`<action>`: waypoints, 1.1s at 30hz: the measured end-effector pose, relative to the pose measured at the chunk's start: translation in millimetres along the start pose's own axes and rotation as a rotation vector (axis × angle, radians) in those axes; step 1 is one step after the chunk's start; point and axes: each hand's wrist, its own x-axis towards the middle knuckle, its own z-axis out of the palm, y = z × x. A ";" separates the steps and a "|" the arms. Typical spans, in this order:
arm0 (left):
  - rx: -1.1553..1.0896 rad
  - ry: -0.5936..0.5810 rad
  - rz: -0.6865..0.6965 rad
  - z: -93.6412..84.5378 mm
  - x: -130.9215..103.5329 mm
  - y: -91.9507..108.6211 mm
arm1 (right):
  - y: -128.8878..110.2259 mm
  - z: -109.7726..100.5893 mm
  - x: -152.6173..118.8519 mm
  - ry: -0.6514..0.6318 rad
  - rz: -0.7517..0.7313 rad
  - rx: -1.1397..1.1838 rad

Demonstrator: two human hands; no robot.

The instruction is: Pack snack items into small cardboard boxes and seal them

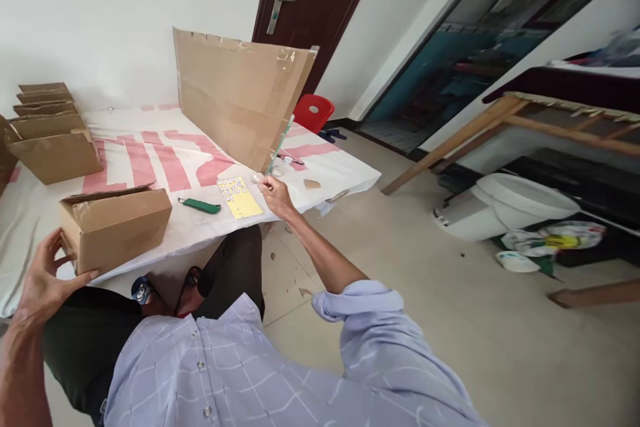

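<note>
My left hand (47,280) grips the near left end of a small cardboard box (125,227), thumb along the bottom edge and fingers at its side. The box stands at the table's front edge with its top flaps partly raised. Over the table to the right, my right hand (277,197) has its fingers pinched together beside a small clear, roundish thing (256,178); whether it is held cannot be made out. A yellow sheet with white labels (243,199) lies just left of that hand. Between sheet and box is a green utility knife (200,205).
A large cardboard sheet (235,93) stands upright on the table (340,170). Several open cardboard boxes (55,140) are at the far left. A cardboard scrap (312,183) lies near the right edge. Beyond are a red stool (314,112) and a white bucket (500,207).
</note>
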 end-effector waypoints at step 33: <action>-0.126 -0.042 -0.177 -7.0 -3.8 -3.5 | 112.4 81.4 40.0 -0.136 0.007 0.127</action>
